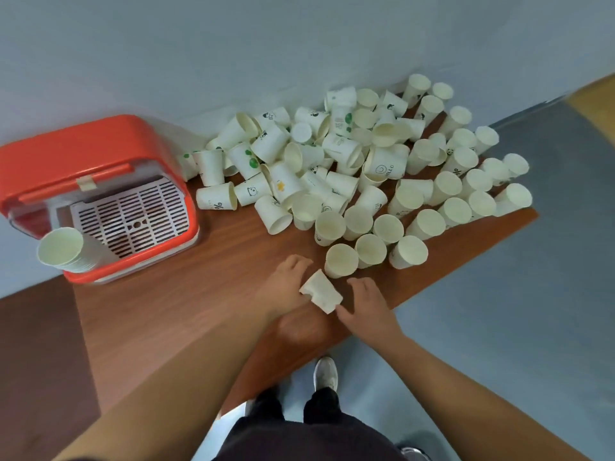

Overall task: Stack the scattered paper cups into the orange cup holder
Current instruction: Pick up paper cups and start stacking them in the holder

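Even, soft indoor light, faint shadows, slight motion blur — wide-angle bending at the edges

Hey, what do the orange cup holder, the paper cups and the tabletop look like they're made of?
Orange cup holder: probably moulded plastic, glossy sheen, rounded corners. Paper cups: thin matte off-white paper, rolled rims; the held cup looks dented. Tabletop: reddish-brown wood grain, smooth, possibly laminate; cannot tell.

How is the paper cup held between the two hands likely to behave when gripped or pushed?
Probably very light and easily crushed: the paper cup looks thin-walled. Likely tippy and prone to rolling, since many cups in the pile lie toppled on the wooden table.
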{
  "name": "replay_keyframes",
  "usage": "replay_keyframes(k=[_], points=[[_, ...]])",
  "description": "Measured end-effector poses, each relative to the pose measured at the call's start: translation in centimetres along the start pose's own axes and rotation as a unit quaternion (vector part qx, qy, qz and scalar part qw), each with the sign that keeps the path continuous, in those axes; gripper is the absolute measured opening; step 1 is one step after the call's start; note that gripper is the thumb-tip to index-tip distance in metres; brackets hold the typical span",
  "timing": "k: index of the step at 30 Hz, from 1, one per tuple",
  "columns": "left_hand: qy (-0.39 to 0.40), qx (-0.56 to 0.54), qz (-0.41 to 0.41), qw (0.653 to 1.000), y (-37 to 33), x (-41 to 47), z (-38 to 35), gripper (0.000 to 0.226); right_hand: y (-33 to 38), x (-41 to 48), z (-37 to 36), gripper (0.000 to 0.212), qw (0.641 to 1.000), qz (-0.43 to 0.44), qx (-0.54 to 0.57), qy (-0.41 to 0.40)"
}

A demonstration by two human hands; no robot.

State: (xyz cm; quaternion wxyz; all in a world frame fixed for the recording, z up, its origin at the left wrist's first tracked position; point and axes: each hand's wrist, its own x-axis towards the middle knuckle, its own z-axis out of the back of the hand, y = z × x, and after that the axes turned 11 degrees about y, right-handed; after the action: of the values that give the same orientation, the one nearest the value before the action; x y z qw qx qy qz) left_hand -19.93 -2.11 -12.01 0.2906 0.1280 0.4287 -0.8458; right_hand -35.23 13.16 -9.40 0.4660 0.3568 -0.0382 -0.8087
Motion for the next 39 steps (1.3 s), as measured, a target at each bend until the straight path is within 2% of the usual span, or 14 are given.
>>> replay_keyframes(k=[3,8,10,13,17,19,21,24,26,28,31,35,37,39], points=[[0.023,-0.067,0.056,0.996,-1.0,1.8,-2.1,0.075,-1.0,0.4,-1.4,0.068,0.997,-0.016,0.065,0.041],[-0.009,-0.190,0.138,0.972,-2.2,2.0,-3.9,0.038,-0.5,2.1,-1.5,0.051,0.970,-0.010,0.225,0.095],[-0.025,-0.215,0.146,0.965,-2.0,1.6,-4.5,0.030,-0.1,2.5,-1.7,0.054,0.968,0.027,0.213,0.132],[-0.037,-0.246,0.163,0.955,-1.8,0.2,-5.0,0.037,0.5,3.1,-2.9,0.061,0.970,0.064,0.152,0.180],[-0.098,-0.168,0.245,0.950,-0.1,-1.7,-6.0,0.043,1.1,3.5,-4.9,0.072,0.974,0.077,0.086,0.196],[-0.118,-0.241,0.293,0.918,0.5,-2.5,-6.2,0.041,1.6,3.9,-5.0,0.067,0.974,0.082,0.109,0.180],[-0.138,-0.409,0.274,0.859,0.8,-3.2,-6.3,0.034,2.4,4.3,-4.6,0.056,0.969,0.073,0.169,0.164],[-0.142,-0.590,0.210,0.767,0.7,-3.7,-5.8,0.061,3.5,4.4,-3.4,0.050,0.956,0.086,0.220,0.173],[-0.172,-0.615,0.186,0.746,0.5,-3.9,-5.2,0.068,3.5,4.5,-2.3,0.047,0.944,0.112,0.247,0.188],[-0.201,-0.605,0.168,0.752,0.3,-3.9,-4.3,0.072,2.8,4.9,-1.0,0.048,0.950,0.127,0.236,0.159],[-0.226,-0.589,0.158,0.759,0.4,-4.0,-3.2,0.074,1.0,5.8,0.8,0.046,0.986,0.132,0.105,-0.004],[-0.226,-0.584,0.160,0.763,0.8,-4.1,-2.9,0.054,0.2,5.9,1.1,0.030,0.964,0.205,-0.042,-0.164],[-0.223,-0.581,0.162,0.765,1.2,-4.0,-3.1,0.047,0.6,5.7,1.5,0.037,0.955,0.183,-0.052,-0.227],[-0.215,-0.576,0.166,0.771,1.5,-3.9,-3.3,0.054,0.4,5.9,2.0,0.048,0.962,0.117,-0.051,-0.240]])
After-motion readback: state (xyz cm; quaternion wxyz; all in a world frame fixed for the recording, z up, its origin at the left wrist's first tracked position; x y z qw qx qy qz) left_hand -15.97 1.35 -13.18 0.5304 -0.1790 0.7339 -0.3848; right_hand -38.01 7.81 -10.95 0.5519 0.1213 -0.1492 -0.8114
